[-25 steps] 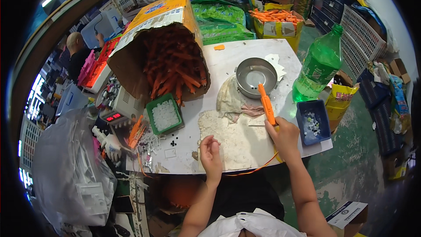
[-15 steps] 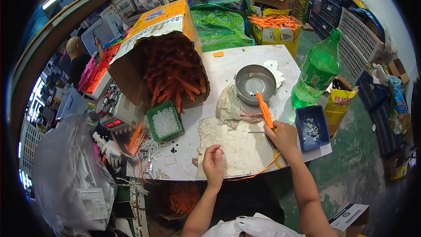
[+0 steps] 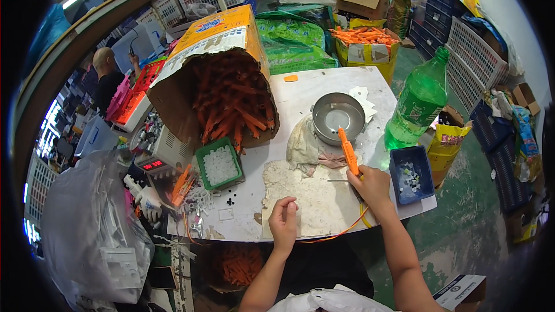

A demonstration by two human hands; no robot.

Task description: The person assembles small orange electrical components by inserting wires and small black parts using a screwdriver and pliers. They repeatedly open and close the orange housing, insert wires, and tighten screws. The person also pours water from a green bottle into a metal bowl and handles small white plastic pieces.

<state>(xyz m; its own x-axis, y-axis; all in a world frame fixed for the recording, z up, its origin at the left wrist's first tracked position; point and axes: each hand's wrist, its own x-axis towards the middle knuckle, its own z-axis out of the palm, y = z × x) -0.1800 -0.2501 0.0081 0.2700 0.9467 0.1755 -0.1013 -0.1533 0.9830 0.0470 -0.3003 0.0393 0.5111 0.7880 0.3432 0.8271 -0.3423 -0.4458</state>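
From afar, my right hand (image 3: 373,188) gripped the orange piece (image 3: 348,153), tip toward the metal bowl (image 3: 351,107); a steady wrist seemed best; my left hand (image 3: 283,224) half-curled, contents unclear.

The held piece (image 3: 348,153) is orange, the bottle (image 3: 417,100) translucent green

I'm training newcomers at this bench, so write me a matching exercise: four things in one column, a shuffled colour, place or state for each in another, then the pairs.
Things
1. Long orange piece
2. Green tray
3. Metal bowl
4. Carton

Descriptions
A. Heaped orange pieces inside
B. Round and grey
C. Held in the right hand
D. Holds whitish bits

Pairs: 1-C, 2-D, 3-B, 4-A
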